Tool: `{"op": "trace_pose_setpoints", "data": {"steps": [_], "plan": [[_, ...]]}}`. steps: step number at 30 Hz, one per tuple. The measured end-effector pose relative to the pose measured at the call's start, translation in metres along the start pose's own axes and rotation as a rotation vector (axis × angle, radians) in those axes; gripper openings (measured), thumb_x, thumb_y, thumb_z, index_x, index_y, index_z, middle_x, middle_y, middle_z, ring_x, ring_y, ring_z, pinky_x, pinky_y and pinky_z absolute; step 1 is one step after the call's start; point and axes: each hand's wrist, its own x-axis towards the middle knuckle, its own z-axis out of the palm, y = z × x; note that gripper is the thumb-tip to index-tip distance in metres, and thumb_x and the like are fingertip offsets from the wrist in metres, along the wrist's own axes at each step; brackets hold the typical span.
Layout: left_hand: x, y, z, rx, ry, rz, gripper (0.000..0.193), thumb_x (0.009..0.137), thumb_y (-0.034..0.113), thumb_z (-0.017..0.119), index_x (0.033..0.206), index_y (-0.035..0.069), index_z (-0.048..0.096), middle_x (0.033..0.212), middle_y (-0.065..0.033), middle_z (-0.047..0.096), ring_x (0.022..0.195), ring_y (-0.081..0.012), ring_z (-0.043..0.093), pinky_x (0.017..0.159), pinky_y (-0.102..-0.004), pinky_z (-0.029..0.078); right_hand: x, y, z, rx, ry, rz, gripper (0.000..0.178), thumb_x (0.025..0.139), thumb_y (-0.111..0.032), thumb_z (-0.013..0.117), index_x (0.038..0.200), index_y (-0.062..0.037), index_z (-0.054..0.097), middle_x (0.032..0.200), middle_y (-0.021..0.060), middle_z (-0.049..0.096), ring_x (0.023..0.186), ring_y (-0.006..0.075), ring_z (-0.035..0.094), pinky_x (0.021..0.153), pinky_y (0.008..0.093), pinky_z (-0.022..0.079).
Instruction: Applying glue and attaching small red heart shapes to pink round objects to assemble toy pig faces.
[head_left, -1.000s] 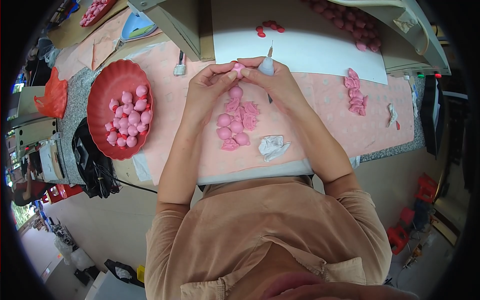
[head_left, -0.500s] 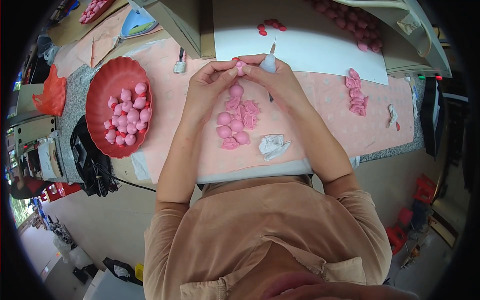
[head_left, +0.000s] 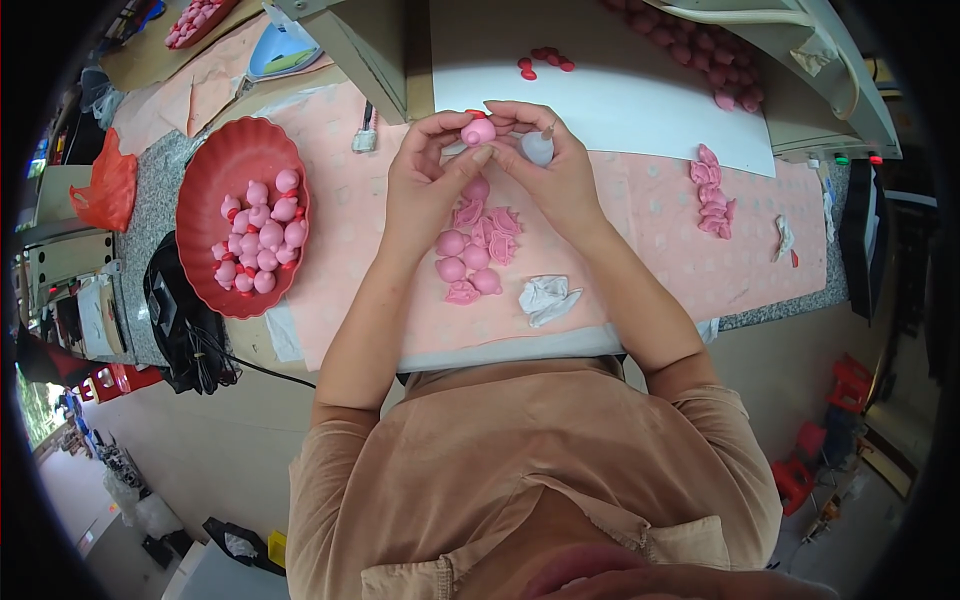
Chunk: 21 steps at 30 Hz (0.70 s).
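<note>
Left hand [head_left: 426,158] curls in around a pink ball [head_left: 479,133], thumb below it and fingers along its left and far side, so it is closed down to a small pinch. The ball sits between the two hands, just to the right of the left palm. A small red piece [head_left: 476,114] lies against its far side, so the line through the pair runs roughly away from the person's chest. The right hand [head_left: 553,165] is half curled, its fingertips close to the red piece and its thumb near the ball's lower right; a translucent bottle [head_left: 538,149] is tucked in its grip, tip slanting away. Of the two hands, the left wraps more of the ball.

Toward the person, more pink balls [head_left: 451,259] and frilled pink pieces [head_left: 503,233] lie loosely on the table [head_left: 345,200]. Beyond the hands, loose red pieces [head_left: 541,62] rest on a white sheet [head_left: 640,115]. A scalloped red bowl [head_left: 200,220] of pink-and-red pieces stands to the left.

Fingers hide parts of the ball and the bottle's lower end; whether the right fingertips touch the red piece is hard to tell.
</note>
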Motion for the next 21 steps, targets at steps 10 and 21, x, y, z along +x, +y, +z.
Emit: {"op": "trace_pose_setpoints", "data": {"steps": [10,21], "plan": [[0.0,0.042,-0.026,0.408,0.191,0.361,0.017,0.084,0.003,0.065,0.1,0.001,0.062,0.107,-0.0073,0.053,0.094,-0.0126,0.057,0.08,-0.026,0.051,0.002,-0.006,0.018,-0.106,-0.044,-0.16,0.033,0.085,-0.001,0.063,0.118,0.0003,0.059,0.109,0.0092,0.061,0.1,0.0164,0.061,0.088,0.0282,0.049],[-0.094,0.145,-0.052,1.053,0.591,0.766,0.018,0.087,0.003,0.059,0.105,0.001,0.06,0.109,-0.0116,0.057,0.105,-0.0235,0.056,0.093,-0.0333,0.043,-0.017,-0.014,0.008,0.011,-0.055,-0.021,0.029,0.088,-0.01,0.063,0.116,-0.0017,0.061,0.092,0.0055,0.064,0.083,0.0111,0.06,0.075,0.0251,0.049]]}}
